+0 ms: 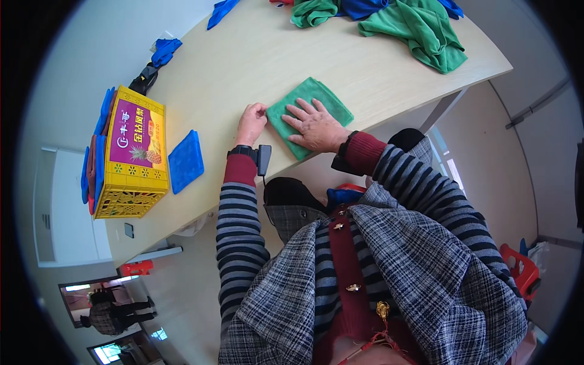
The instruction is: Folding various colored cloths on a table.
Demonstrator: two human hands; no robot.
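Note:
A green cloth (313, 100), folded into a neat square, lies near the front edge of the pale table. Spread flat on top of it is my right hand (318, 126), fingers apart and pressing down. My left hand (250, 125) rests at the cloth's left corner, its fingers curled together. The fingertips meet the corner, but what they pinch, if anything, is too small to make out. To the left, a folded blue cloth (186, 162) lies flat beside a yellow plastic crate (135, 159).
Folded blue and brown cloths (97, 161) show behind the crate's near wall. Loose green cloths (420, 33) and blue cloths (363, 7) are heaped at the far edge. A phone (129, 230) lies at the left end of the table (237, 55). Red stools stand on the floor.

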